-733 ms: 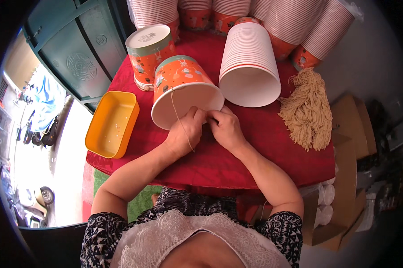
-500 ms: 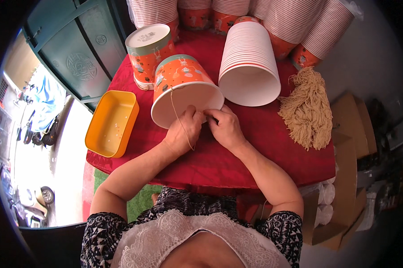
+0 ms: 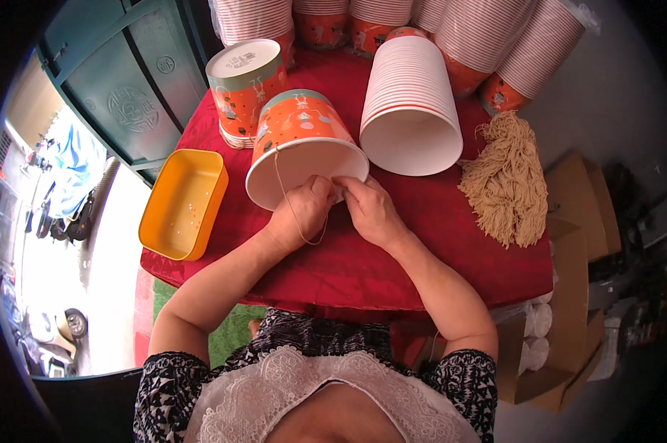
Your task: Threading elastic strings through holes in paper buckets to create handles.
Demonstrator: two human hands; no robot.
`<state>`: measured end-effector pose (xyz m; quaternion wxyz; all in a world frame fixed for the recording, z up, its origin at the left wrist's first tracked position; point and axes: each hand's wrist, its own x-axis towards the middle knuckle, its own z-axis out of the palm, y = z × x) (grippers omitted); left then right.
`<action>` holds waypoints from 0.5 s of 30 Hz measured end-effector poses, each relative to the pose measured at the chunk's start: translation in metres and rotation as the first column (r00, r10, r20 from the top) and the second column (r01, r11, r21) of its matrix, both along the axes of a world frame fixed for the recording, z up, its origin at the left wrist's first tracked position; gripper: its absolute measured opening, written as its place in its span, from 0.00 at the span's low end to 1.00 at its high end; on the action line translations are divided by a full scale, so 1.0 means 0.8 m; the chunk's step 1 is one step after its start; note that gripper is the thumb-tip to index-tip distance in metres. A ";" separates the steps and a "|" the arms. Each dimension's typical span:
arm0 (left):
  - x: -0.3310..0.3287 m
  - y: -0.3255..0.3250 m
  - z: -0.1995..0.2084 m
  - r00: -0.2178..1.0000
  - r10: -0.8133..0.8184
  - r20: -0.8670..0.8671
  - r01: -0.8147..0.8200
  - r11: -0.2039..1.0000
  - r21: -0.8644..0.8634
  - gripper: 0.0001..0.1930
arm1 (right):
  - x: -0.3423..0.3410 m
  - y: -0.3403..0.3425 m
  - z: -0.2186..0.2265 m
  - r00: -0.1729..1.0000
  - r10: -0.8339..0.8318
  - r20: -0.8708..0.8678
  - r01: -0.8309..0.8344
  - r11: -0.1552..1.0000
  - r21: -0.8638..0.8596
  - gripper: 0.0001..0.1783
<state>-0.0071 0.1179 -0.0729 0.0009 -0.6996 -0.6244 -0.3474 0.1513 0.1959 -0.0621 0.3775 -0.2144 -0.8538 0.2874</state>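
Observation:
An orange paper bucket with a green band lies tilted on the table, its white open mouth toward me. A thin tan string leaves its upper left rim and loops down across my left hand. That hand is closed at the near rim, thumb and fingers pressed together. Against it, at the same spot, my right hand pinches with thumb and forefinger. What lies between those fingertips, and the string's other end, is hidden. To the right rests a stack of nested white buckets, mouth toward me.
A yellow tub with small pale bits stands at the left, below an upside-down bucket stack. A tan string bundle lies at the right on the red cloth. Wrapped bucket stacks line the back; cardboard boxes stand beyond the right edge.
The left hand has shifted slightly down and left. The fingertips of both hands have come nearer the rim's edge, and the string's loop hangs a little differently. The view has drifted slightly.

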 end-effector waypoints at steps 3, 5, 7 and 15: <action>-0.001 -0.002 0.001 1.000 -0.013 0.006 0.013 1.000 -0.008 0.07 | 0.001 0.001 0.001 0.999 0.030 0.017 -0.030 1.000 -0.004 0.15; -0.002 -0.003 0.002 1.000 -0.023 0.001 0.023 1.000 0.011 0.08 | 0.003 0.001 0.004 0.997 0.053 0.063 -0.051 0.998 -0.029 0.13; -0.002 -0.004 0.003 0.999 -0.034 -0.004 0.034 0.999 0.030 0.08 | 0.005 0.001 0.005 0.996 0.055 0.064 -0.054 0.998 -0.028 0.11; -0.004 -0.011 0.021 0.978 -0.083 0.189 0.095 0.994 -0.056 0.07 | 0.006 0.001 0.004 0.995 0.054 0.083 -0.050 0.997 -0.052 0.06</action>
